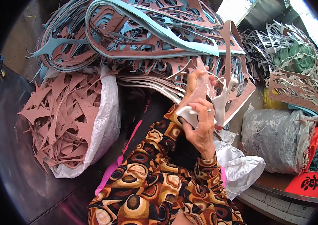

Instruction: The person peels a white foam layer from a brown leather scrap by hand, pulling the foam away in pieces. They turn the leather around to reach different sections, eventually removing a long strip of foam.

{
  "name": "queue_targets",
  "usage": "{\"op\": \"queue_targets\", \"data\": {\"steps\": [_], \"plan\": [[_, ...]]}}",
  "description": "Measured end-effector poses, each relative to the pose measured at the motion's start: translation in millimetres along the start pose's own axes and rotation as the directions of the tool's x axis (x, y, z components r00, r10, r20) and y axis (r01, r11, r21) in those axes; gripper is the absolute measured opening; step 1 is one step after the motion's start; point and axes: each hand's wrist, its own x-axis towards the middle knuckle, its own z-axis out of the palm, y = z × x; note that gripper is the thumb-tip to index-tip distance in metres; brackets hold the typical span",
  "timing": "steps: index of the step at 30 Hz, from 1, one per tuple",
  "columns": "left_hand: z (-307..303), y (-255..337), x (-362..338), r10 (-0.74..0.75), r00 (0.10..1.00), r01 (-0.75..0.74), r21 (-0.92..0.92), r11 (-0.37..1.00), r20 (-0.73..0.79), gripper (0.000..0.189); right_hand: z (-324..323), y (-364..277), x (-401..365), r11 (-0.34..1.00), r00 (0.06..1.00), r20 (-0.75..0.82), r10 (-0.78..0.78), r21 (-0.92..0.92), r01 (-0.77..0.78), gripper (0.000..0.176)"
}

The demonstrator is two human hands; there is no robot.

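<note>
My left hand (192, 83) reaches up past a patterned sleeve, its fingers closed round a pale pink scrap piece (203, 88) that runs down toward the other hand. Nearer to me, my right hand (201, 131), with a ring on one finger, is closed on a white scrap piece (188, 115) close to the left wrist. White and pink cut-out scraps (224, 95) hang just right of both hands. Beyond the hands rises a big heap of pink and light blue cut-out sheets (147, 37), with a long blue strip (166, 33) looped over it.
A white woven sack (108, 120) full of pink scraps (63, 116) stands at left. To the right are a plastic-wrapped bundle (271, 135), a red sheet with black writing (311, 183) and more cut-out scraps (301, 88). A crumpled white bag (237, 165) lies beside my right sleeve.
</note>
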Motion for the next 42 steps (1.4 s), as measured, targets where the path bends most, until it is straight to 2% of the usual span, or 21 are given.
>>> {"op": "queue_targets", "data": {"steps": [3, 5, 7, 11, 12, 13, 14, 15, 16, 17, 19, 20, 22, 26, 29, 31, 33, 35, 39, 41, 42], "plan": [[-5, 7, 1, 0.056, 0.998, -0.056, 0.013, 0.998, 0.005, 0.040, 0, 11, 1, 0.997, 0.998, 0.059, -0.014, 0.080, 0.009, 0.037], [-7, 6, 2, 0.031, 0.999, -0.030, -0.018, 0.999, 0.038, 0.039, 10, 10, 1, 0.997, 0.999, 0.002, -0.051, 0.057, 0.050, 0.036], [-10, 4, 1, 0.034, 0.999, -0.034, -0.008, 0.999, 0.004, 0.039, 17, 13, -6, 0.986, 0.998, -0.007, 0.055, 0.158, -0.053, 0.033], [-3, 2, -5, 0.041, 0.999, -0.041, 0.047, 0.998, 0.008, 0.034, 22, 9, -10, 0.989, 0.996, -0.083, 0.038, 0.142, -0.026, 0.031], [-7, 3, 2, 0.094, 0.984, -0.109, 0.094, 0.990, 0.150, 0.029, 21, 9, -8, 0.990, 0.996, -0.084, 0.041, 0.141, -0.029, 0.031], [-14, 0, 3, 0.089, 0.984, -0.104, 0.093, 0.990, 0.152, 0.029, 18, 9, -4, 0.995, 0.996, -0.092, 0.007, 0.100, 0.002, 0.031], [-22, -4, 0, 0.421, 0.893, -0.444, 0.457, 0.771, 0.159, 0.027, 15, 11, 0, 0.998, 0.995, -0.098, -0.028, 0.056, 0.033, 0.031], [-18, 0, -11, 0.666, 0.686, -0.619, 0.715, 0.324, 0.293, 0.029, 13, 15, 4, 0.998, 0.994, -0.101, -0.028, 0.048, 0.033, 0.031], [8, 15, -33, 0.612, 0.780, -0.602, 0.423, 0.677, 0.130, 0.032, 13, 18, 7, 0.997, 0.990, -0.139, 0.036, 0.074, -0.026, 0.030], [1, 20, -37, 0.609, 0.735, -0.677, 0.268, 0.686, 0.298, 0.036, 13, 20, 10, 0.991, 0.980, -0.173, 0.103, 0.107, -0.085, 0.030], [8, 29, -42, 0.620, 0.579, -0.804, 0.241, 0.544, 0.529, 0.043, 14, 14, 18, 0.986, 0.981, -0.148, 0.128, 0.126, -0.110, 0.029], [7, 33, -39, 0.625, 0.576, -0.807, 0.246, 0.537, 0.526, 0.043, 17, 11, 23, 0.988, 0.985, -0.151, 0.086, 0.141, -0.064, 0.028], [9, 39, -31, 0.618, 0.560, -0.750, 0.019, 0.662, 0.552, 0.055, 19, 5, 33, 0.990, 0.991, -0.134, -0.014, 0.138, 0.033, 0.029], [4, 48, -23, 0.601, 0.552, -0.703, -0.065, 0.708, 0.578, 0.062, 28, -7, 41, 0.961, 0.990, -0.111, -0.085, 0.253, 0.110, 0.036], [5, 53, -28, 0.624, 0.533, -0.664, -0.175, 0.727, 0.571, 0.063, 30, -21, 46, 0.966, 0.988, -0.076, -0.131, 0.216, 0.145, 0.035], [9, 56, -39, 0.644, 0.562, -0.672, -0.168, 0.722, 0.519, 0.062, 31, -27, 50, 0.962, 0.974, -0.118, -0.195, 0.172, 0.213, 0.032], [13, 60, -49, 0.634, 0.595, -0.646, -0.176, 0.743, 0.494, 0.062, 28, -34, 53, 0.944, 0.975, -0.065, -0.210, 0.246, 0.220, 0.027], [14, 60, -55, 0.651, 0.580, -0.671, -0.166, 0.723, 0.491, 0.062, 32, -36, 55, 0.919, 0.963, -0.123, -0.238, 0.292, 0.265, 0.023], [7, 58, -53, 0.644, 0.638, -0.631, -0.194, 0.751, 0.422, 0.060, 36, -37, 51, 0.866, 0.958, -0.134, -0.253, 0.411, 0.286, 0.019], [3, 53, -51, 0.593, 0.744, -0.545, -0.235, 0.805, 0.308, 0.058, 36, -30, 47, 0.801, 0.921, -0.145, -0.361, 0.458, 0.386, 0.017], [6, 51, -54, 0.567, 0.790, -0.527, -0.215, 0.822, 0.233, 0.057, 36, -24, 43, 0.774, 0.921, -0.141, -0.363, 0.506, 0.382, 0.018]]}}
